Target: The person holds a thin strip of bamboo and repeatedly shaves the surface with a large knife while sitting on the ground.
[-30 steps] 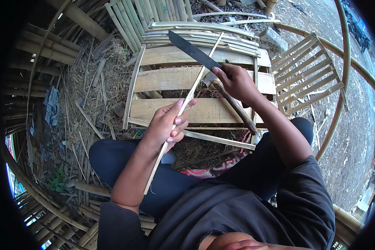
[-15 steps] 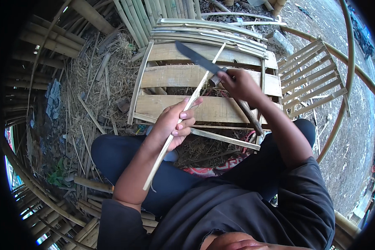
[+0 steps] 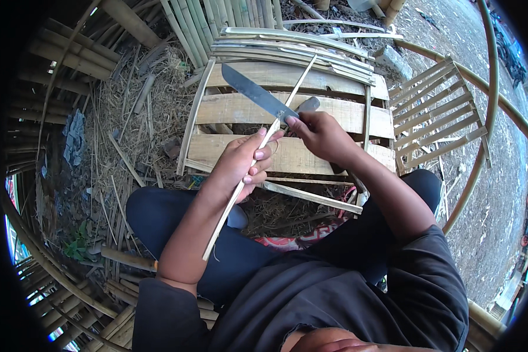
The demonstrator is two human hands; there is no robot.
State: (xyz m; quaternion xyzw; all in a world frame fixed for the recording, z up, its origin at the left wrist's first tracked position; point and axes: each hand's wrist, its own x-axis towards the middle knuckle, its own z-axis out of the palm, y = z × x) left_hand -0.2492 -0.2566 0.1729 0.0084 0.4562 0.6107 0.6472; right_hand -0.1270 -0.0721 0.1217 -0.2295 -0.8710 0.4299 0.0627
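My left hand [image 3: 245, 161] is closed around a long, thin bamboo strip [image 3: 224, 218], which slants from above my lap up over the slatted wooden crate top [image 3: 349, 111]. In my right hand [image 3: 321, 134] is a machete [image 3: 247, 89], gripped at its handle, which the fingers hide. Its broad dark blade points up and to the left. The blade's lower part crosses the strip just above my left fingers, where some thin shavings show. Behind my right hand lies a tool with a blunt grey end [image 3: 308, 104], its middle covered by the hand and forearm.
Several bamboo strips [image 3: 293, 44] lie across the crate's far edge. To the right stands a slatted bamboo rack [image 3: 437, 114], with a curved pole [image 3: 494, 105] beyond it. Straw and scraps [image 3: 135, 117] cover the ground at left. Bamboo poles [image 3: 185, 32] stand behind.
My right hand has drawn the machete down and left along the strip, toward my left hand. The left hand keeps its hold, having shifted only slightly.
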